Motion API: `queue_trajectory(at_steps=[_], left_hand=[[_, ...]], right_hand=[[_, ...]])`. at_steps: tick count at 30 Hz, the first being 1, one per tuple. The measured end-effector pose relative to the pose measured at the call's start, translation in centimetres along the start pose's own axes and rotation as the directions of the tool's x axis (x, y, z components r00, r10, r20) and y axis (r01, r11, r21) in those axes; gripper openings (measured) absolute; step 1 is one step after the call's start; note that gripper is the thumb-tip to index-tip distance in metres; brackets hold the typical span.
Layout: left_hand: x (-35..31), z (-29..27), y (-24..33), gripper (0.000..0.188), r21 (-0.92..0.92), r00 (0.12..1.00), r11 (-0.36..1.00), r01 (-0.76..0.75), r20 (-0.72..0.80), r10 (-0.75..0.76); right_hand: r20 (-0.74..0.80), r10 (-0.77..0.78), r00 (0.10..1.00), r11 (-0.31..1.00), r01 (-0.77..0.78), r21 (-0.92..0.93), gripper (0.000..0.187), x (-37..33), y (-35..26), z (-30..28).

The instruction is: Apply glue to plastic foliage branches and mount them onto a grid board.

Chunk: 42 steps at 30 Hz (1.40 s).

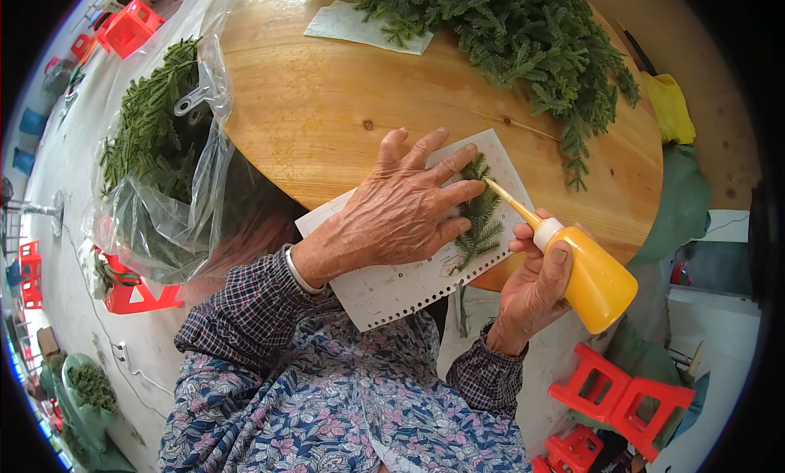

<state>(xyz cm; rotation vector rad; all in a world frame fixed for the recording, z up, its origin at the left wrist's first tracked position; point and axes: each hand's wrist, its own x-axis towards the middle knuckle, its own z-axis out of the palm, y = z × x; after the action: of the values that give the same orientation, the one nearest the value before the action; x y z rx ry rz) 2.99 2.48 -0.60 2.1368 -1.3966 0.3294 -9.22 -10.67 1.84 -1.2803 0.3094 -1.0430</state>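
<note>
My left hand [409, 201] lies with its fingers spread over a green fir-like sprig [477, 240], steadying it on a sheet of white paper [394, 289] with punched holes along one edge. The sprig's stem [463, 313] sticks out past the paper toward me. In my right hand [536, 289] is a yellow squeeze bottle [597, 281] with a white collar, tilted so that its long thin nozzle [511, 199] points to the upper left. The nozzle's tip meets the sprig close to my left index fingertip. Whether anything flows from it is too small to tell.
Under the paper is a round wooden table [294, 89]. A big heap of green branches [523, 40] covers its far right. To the left hangs a clear plastic bag [172, 179] of greenery, held by a clip [192, 101]. Red stools [621, 395] stand at lower right.
</note>
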Motion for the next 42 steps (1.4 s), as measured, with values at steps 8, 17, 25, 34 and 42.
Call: queue_trajectory(at_steps=[8,17,25,34,42], left_hand=[[-0.1,-0.1,0.0,0.031,0.013,1.000,1.000,-0.006,0.017,0.006],[-0.1,-0.1,-0.1,0.029,0.008,1.000,1.000,-0.007,0.011,0.007],[0.0,-0.6,0.3,0.033,0.050,0.994,0.998,0.031,0.107,-0.036],[-0.1,-0.7,0.2,0.033,0.053,0.995,0.998,0.027,0.098,-0.033],[-0.1,-0.8,0.2,0.034,0.058,0.995,0.998,0.026,0.090,-0.031]], right_hand=[[0.007,0.001,1.000,0.999,-0.001,-0.047,0.039,-0.1,0.0,-0.4],[-0.012,0.005,1.000,0.999,-0.005,-0.033,0.040,-0.4,-0.4,-0.5],[-0.019,0.016,1.000,1.000,-0.016,-0.003,0.041,-0.7,-0.9,0.0],[-0.034,0.018,0.999,0.999,-0.019,-0.028,0.042,-1.3,-1.3,-0.2],[-0.026,0.015,1.000,0.999,-0.016,-0.043,0.043,-1.6,-1.7,-0.1]])
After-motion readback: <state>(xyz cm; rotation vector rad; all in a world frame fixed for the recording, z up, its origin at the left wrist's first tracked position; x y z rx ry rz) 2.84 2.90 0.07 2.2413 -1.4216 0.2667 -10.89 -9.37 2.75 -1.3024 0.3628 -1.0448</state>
